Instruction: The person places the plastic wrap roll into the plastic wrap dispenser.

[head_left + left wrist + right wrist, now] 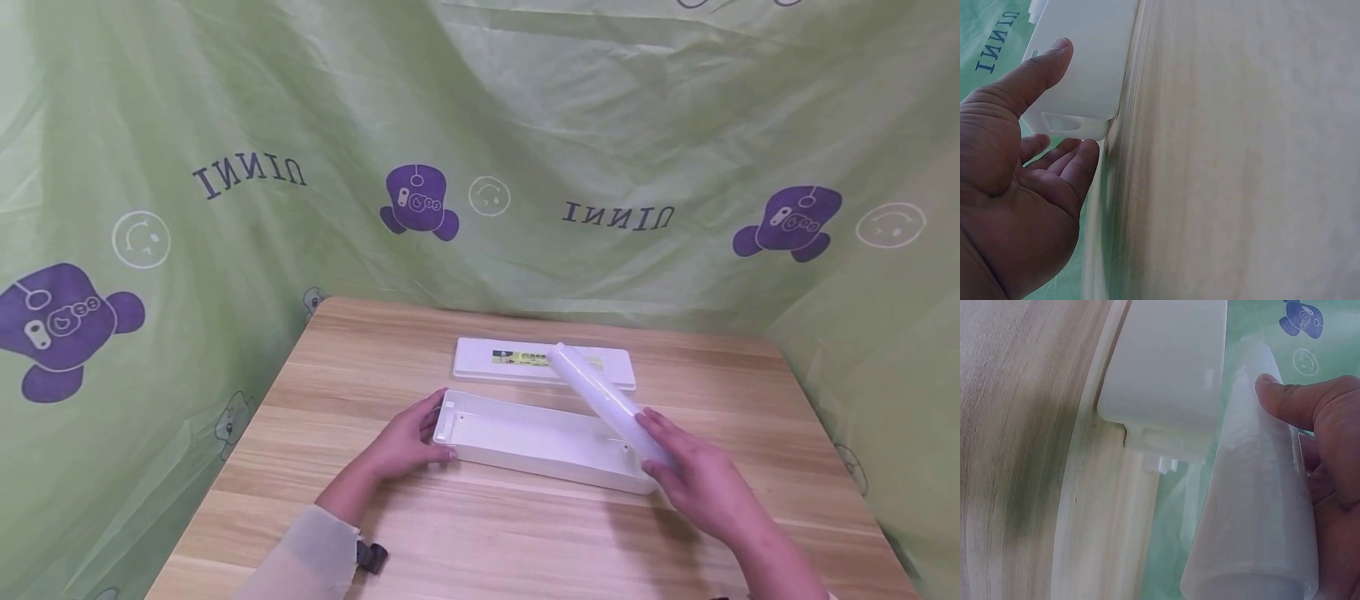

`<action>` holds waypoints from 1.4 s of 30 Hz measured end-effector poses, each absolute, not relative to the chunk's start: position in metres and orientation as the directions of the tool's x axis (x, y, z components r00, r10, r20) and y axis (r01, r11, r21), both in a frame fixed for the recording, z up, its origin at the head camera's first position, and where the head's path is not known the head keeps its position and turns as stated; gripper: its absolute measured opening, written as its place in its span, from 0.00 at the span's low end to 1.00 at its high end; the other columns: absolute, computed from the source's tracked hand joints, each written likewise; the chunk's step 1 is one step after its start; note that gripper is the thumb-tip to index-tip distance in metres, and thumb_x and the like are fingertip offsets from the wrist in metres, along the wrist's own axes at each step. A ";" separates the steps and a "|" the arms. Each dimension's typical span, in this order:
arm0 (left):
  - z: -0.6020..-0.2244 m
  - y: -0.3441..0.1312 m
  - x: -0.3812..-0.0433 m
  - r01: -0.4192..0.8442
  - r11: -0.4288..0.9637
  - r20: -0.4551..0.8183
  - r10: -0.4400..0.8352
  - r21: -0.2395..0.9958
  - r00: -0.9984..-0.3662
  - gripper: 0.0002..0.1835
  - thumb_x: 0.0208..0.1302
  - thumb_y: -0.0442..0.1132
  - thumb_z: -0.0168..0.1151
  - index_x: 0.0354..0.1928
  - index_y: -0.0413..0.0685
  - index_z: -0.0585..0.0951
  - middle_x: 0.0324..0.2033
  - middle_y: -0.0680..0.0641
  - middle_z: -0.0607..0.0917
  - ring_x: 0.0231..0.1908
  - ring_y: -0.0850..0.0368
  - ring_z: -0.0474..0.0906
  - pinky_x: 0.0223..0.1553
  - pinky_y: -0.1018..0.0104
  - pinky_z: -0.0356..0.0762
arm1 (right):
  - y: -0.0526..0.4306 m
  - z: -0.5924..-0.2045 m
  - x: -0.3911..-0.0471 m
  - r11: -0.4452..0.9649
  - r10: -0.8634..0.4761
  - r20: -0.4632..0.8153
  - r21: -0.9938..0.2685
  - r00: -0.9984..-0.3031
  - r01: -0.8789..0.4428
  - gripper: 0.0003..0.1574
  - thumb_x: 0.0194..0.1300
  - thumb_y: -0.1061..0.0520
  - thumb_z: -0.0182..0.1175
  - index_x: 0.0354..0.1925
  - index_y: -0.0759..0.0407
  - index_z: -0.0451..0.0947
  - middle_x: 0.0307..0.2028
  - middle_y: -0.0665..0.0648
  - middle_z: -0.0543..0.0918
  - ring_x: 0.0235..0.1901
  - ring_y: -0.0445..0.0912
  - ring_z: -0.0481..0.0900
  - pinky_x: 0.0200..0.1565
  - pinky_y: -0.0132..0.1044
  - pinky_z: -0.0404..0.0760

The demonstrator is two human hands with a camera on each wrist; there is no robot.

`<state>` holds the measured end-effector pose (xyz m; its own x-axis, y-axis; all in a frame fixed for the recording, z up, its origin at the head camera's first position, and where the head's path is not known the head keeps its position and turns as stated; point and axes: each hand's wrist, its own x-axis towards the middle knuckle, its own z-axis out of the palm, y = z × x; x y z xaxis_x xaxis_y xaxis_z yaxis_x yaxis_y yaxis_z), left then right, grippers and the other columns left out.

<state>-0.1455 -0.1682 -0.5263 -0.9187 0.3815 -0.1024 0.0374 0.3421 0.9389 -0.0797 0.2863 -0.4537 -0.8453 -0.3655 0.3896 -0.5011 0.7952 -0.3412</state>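
In the head view a long white plastic box point(536, 439) lies lidless on the table. My left hand point(408, 439) holds it by its left end, thumb at the near side and fingers around behind. The left wrist view shows the thumb point(1054, 62) laid on the box's white wall point(1094, 56). A roll of cling film point(1254, 487) is gripped near its lower end by my right hand point(693, 475). It is tilted over the box's right end, its far end up and to the left, overlapping the lid point(480, 358) in the head view.
Behind the box the white lid lies flat, with a yellow-green label on it. The wooden table point(360, 350) has a rounded far left corner. A green printed curtain point(480, 275) hangs around its back and sides.
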 end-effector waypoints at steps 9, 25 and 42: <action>-0.529 -0.169 -0.146 0.039 0.342 -0.099 0.379 0.939 -0.920 0.62 0.51 0.37 0.84 0.83 0.47 0.53 0.79 0.40 0.59 0.76 0.42 0.60 0.73 0.57 0.67 | 0.282 -0.455 -0.080 0.797 -0.384 0.398 -0.313 -0.833 -0.517 0.47 0.53 0.62 0.79 0.71 0.53 0.76 0.67 0.59 0.79 0.57 0.62 0.84 0.56 0.58 0.81; -0.528 -0.168 -0.145 0.031 0.333 -0.104 0.381 0.943 -0.919 0.62 0.52 0.36 0.83 0.83 0.45 0.52 0.79 0.40 0.59 0.76 0.42 0.60 0.72 0.58 0.68 | 0.274 -0.454 -0.081 0.775 -0.416 0.394 -0.317 -0.819 -0.546 0.47 0.53 0.63 0.78 0.71 0.54 0.75 0.67 0.60 0.79 0.57 0.61 0.84 0.55 0.59 0.83; -0.526 -0.168 -0.145 0.033 0.333 -0.101 0.378 0.942 -0.920 0.61 0.51 0.37 0.83 0.82 0.45 0.53 0.79 0.39 0.60 0.76 0.42 0.61 0.72 0.57 0.68 | 0.268 -0.453 -0.082 0.773 -0.439 0.342 -0.329 -0.831 -0.543 0.48 0.56 0.60 0.78 0.73 0.49 0.74 0.69 0.56 0.77 0.60 0.59 0.82 0.58 0.58 0.83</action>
<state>-0.1446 -0.1676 -0.5263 -0.9203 0.3780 -0.1007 0.0334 0.3325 0.9425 -0.0824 0.2682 -0.4534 -0.8310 -0.4386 0.3420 -0.5431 0.7727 -0.3286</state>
